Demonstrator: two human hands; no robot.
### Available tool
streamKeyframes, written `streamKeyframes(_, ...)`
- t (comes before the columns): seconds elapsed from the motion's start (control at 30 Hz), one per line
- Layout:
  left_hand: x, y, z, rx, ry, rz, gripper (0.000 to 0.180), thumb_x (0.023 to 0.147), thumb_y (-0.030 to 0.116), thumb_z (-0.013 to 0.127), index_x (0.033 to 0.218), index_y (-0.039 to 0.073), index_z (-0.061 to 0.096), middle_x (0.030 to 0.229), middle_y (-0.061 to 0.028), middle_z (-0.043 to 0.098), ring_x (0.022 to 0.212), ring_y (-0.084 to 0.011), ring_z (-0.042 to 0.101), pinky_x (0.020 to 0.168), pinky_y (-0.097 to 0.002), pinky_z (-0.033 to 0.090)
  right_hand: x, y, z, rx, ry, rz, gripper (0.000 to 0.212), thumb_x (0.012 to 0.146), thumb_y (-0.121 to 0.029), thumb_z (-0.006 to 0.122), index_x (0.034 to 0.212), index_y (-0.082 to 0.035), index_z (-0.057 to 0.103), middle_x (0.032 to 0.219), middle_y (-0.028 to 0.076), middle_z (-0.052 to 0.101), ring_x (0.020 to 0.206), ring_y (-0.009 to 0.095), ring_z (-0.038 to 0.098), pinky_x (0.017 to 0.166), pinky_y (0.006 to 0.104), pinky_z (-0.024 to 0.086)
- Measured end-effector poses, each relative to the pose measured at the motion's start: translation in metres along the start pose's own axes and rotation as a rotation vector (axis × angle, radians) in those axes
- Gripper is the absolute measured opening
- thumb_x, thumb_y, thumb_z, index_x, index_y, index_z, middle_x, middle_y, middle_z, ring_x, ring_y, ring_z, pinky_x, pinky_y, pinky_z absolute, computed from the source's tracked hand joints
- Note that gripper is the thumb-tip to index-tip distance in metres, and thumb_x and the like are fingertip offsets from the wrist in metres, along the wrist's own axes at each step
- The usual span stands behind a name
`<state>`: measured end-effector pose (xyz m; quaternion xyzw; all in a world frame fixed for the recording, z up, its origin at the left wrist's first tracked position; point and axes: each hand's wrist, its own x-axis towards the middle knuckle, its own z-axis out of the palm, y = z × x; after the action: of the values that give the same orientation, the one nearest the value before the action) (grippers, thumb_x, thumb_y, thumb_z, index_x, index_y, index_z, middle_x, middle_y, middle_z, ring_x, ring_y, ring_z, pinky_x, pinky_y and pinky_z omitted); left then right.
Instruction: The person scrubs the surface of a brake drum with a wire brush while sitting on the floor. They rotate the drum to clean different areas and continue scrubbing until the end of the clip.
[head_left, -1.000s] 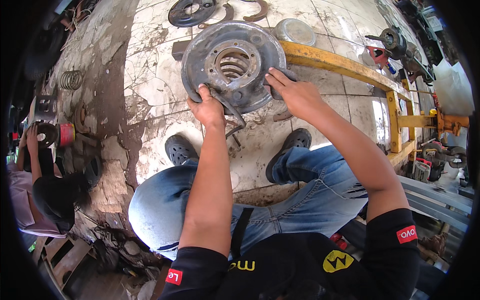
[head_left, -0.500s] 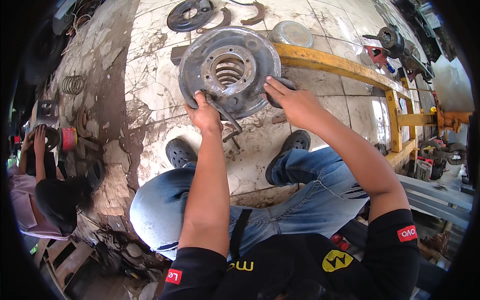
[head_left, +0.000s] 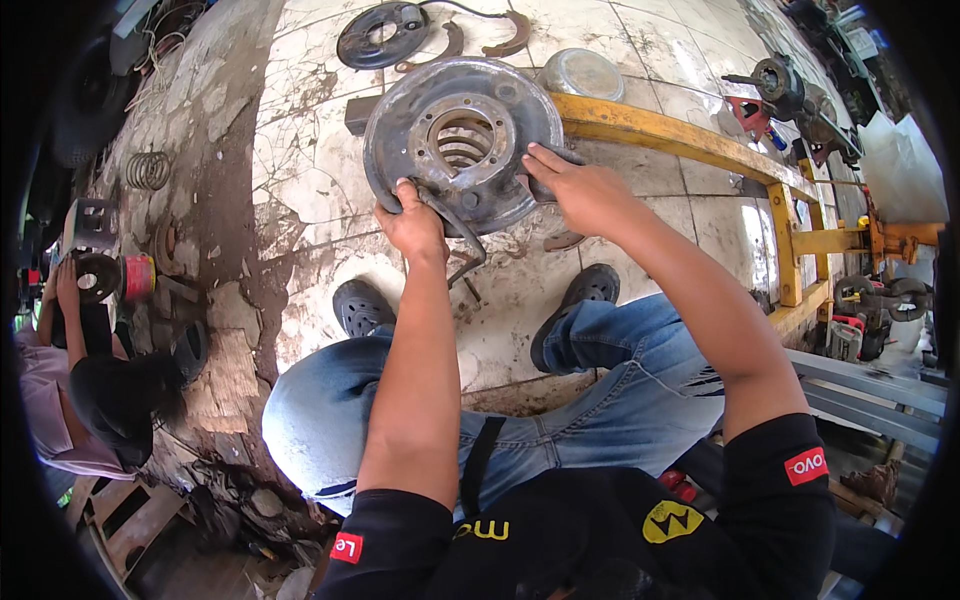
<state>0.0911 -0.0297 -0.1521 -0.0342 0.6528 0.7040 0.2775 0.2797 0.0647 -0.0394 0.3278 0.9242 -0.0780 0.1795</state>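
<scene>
A round, dark grey brake backing plate [head_left: 400,112] with a ring of bolt holes about its centre is held tilted before my feet. My left hand [head_left: 414,228] grips its lower left rim, thumb on the face. Below that hand hangs a bent dark hose or cable [head_left: 468,236]. My right hand [head_left: 585,190] presses a dark, flat, flexible piece [head_left: 543,190] against the plate's right edge, fingers extended together; I cannot make out whether it is cloth or abrasive sheet. Coils of a spring [head_left: 462,150] show through the plate's centre hole.
A yellow metal frame [head_left: 670,125] runs to the right from behind the plate. Beyond lie another backing plate [head_left: 372,45], curved brake shoes [head_left: 508,36] and a round metal pan-like part [head_left: 582,76]. At far left, another person's hands [head_left: 66,285] hold a ring-shaped part.
My right hand has slid slightly upward along the plate's right edge with the dark piece. My left hand keeps its grip, and the plate has barely shifted.
</scene>
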Motion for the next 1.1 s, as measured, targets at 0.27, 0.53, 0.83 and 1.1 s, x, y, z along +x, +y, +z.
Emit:
streamKeyframes(0.27,0.000,-0.003,-0.002,-0.029,0.041,0.015,0.054,0.097,0.029,0.060,0.136,-0.004,0.042,0.125,-0.0192,0.057,0.107,-0.0277,0.057,0.095,-0.0372,0.045,-0.010,0.009,0.006,0.036,-0.004,-0.019,0.080,0.079,0.003,0.052,0.153,-0.019,0.030,0.162,-0.001,0.024,0.105,0.028,0.067,0.079,0.0420,0.057)
streamKeyframes(0.53,0.007,-0.009,-0.005,-0.091,0.025,-0.012,0.056,0.097,0.030,0.060,0.137,-0.004,0.041,0.126,-0.0191,0.058,0.109,-0.0282,0.057,0.096,-0.0371,0.045,-0.022,0.042,0.012,0.187,0.427,0.131,0.080,0.081,0.001,0.050,0.154,-0.020,0.027,0.161,0.000,0.027,0.090,0.031,0.069,0.072,0.0407,0.058)
streamKeyframes(0.83,0.008,-0.008,-0.003,-0.044,0.031,-0.040,0.072,0.096,0.035,0.061,0.147,-0.002,0.027,0.136,-0.0185,0.051,0.116,-0.0289,0.055,0.099,-0.0397,0.047,-0.030,0.013,0.044,-0.095,0.377,0.064,0.076,0.080,-0.001,0.056,0.151,-0.019,0.036,0.160,0.005,0.028,0.081,0.026,0.070,0.069,0.0397,0.056)
streamKeyframes(1.1,0.009,-0.005,-0.002,0.009,0.019,-0.079,0.084,0.094,0.037,0.062,0.153,0.000,0.016,0.143,-0.0195,0.045,0.121,-0.0304,0.052,0.101,-0.0413,0.046,-0.007,0.013,0.039,-0.163,0.373,0.093,0.075,0.080,-0.004,0.058,0.151,-0.014,0.036,0.160,0.006,0.029,0.075,0.027,0.069,0.071,0.0400,0.055)
